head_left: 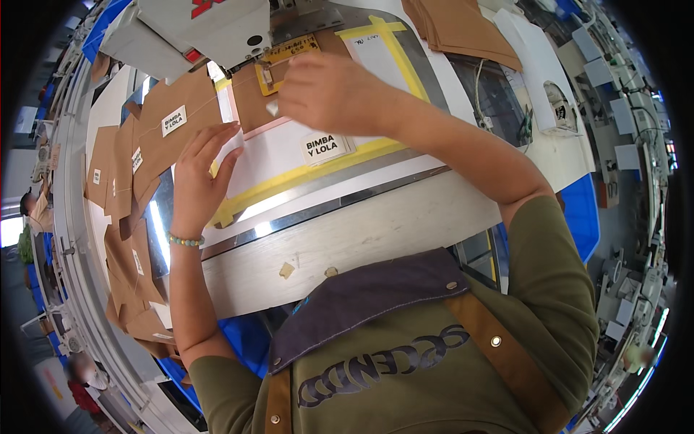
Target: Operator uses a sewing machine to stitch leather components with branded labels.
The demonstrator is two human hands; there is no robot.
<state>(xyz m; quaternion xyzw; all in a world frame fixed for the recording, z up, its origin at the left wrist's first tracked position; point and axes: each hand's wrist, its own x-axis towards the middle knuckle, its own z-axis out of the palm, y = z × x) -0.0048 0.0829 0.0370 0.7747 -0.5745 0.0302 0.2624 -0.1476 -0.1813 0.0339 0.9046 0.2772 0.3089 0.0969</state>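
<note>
My left hand [204,168] rests at the left side of a taped white work board [278,155], its fingers stretched toward a brown panel [253,101]. My right hand [325,94] is closed over that panel, beside a yellow plate [295,49] with handwriting. A small white piece [272,108] shows at the right fingertips; whether they grip it is hidden. Below the right wrist lies a little stack of white printed labels [323,148]. The white sewing machine head [195,32] stands just beyond both hands.
Brown pieces [170,119] with white labels, joined by thread, overlap on the left and hang down over the table edge. More brown panels [463,32] are stacked at the far right. Scraps [287,270] lie on the pale table front [347,231]. A blue bin [580,217] stands at right.
</note>
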